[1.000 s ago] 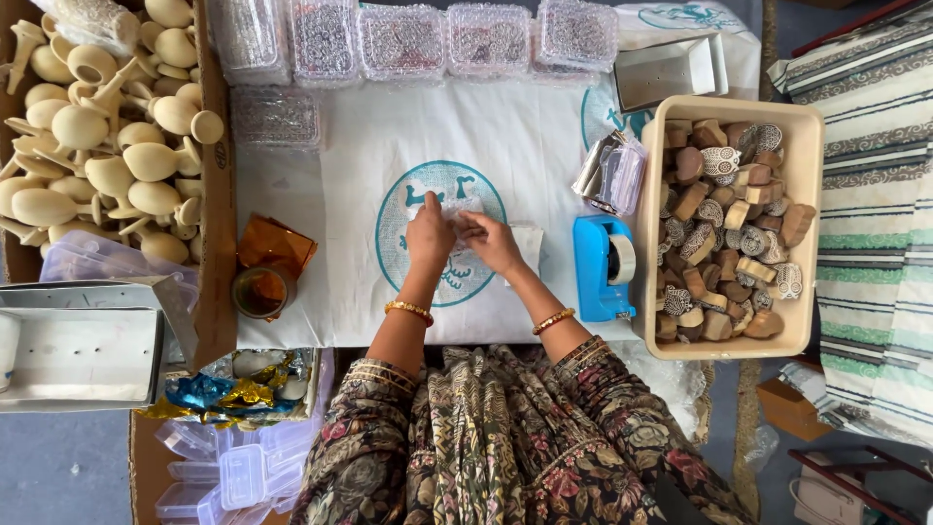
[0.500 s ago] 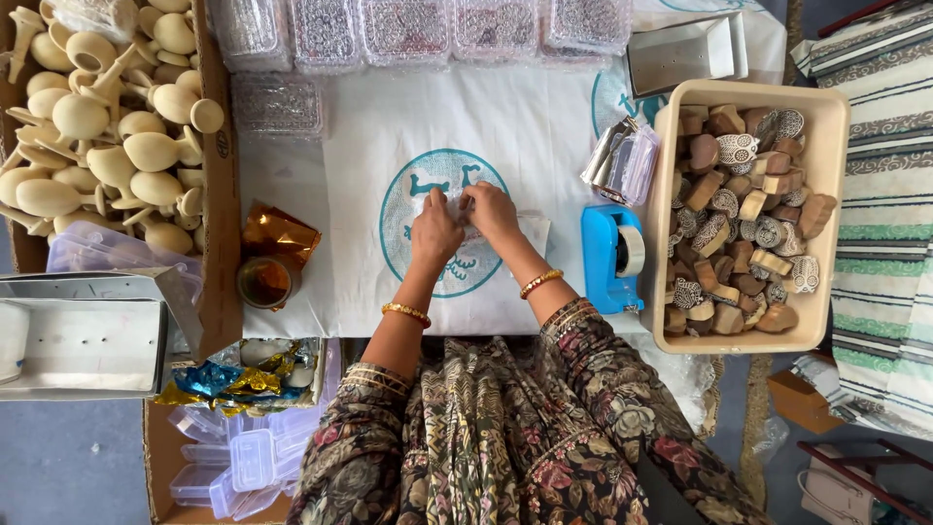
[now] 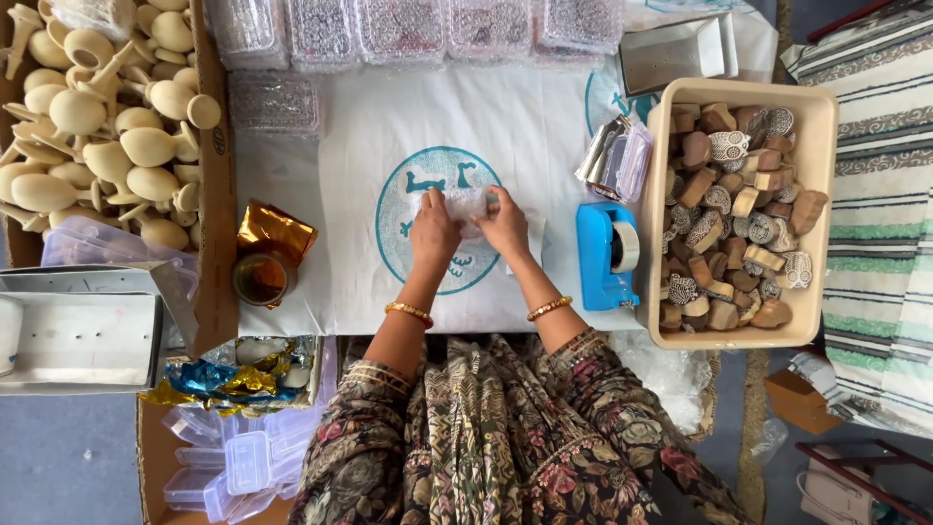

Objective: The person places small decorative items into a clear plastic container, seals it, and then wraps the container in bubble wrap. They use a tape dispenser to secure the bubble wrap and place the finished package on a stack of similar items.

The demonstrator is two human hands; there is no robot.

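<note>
Left hand (image 3: 433,229) and right hand (image 3: 505,226) both pinch one clear plastic-wrapped bundle (image 3: 465,203); blue tape dispenser (image 3: 606,255) sits just right.

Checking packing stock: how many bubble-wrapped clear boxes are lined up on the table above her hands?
5 visible: four along the top edge, at and, cropped by the frame, plus one below the first. Another may sit between the third and fourth; more could lie out of view.
</note>
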